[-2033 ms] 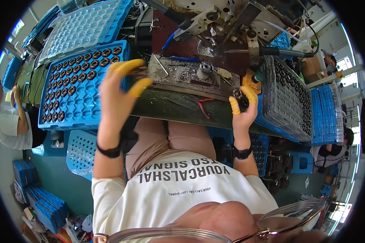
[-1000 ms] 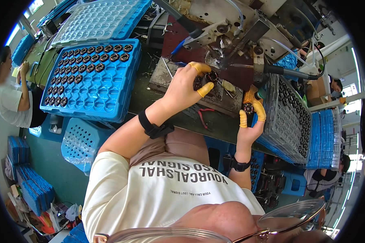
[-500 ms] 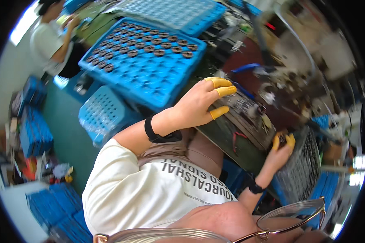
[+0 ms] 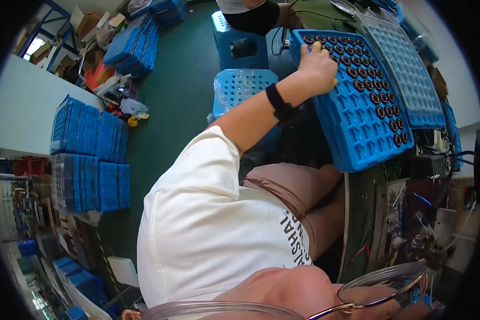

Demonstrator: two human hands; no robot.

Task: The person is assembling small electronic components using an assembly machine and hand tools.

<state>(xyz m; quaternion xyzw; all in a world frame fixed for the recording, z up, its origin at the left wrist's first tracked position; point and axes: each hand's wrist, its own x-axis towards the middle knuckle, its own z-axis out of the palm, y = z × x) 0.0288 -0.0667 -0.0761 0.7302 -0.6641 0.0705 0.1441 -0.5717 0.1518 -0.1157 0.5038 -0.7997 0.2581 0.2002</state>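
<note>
My left hand [image 4: 319, 70], with yellow finger cots on its fingertips, reaches over the far left part of a blue moulded tray [image 4: 352, 154]. Its fingers curl down among the small round parts there; whatever they grip is hidden under the hand. These parts, such as the round dark part [image 4: 375, 98], look ring-shaped with coppery tones and sit in rows of pockets. Nearer pockets of the tray hold none. A black band [image 4: 278, 101] circles my left wrist. My right hand is out of view.
Another pale blue tray [image 4: 405, 69] lies beyond the first. A perforated blue stool [image 4: 245, 85] stands left of my arm. The dark workbench [image 4: 362, 213] carries tools at right. Stacked blue trays [image 4: 74, 128] stand at far left. Another person [image 4: 250, 13] is at the top.
My view has swung left. My left hand has moved from above the workbench to the tray of round parts. My right hand, earlier holding a small dark part, has left the view.
</note>
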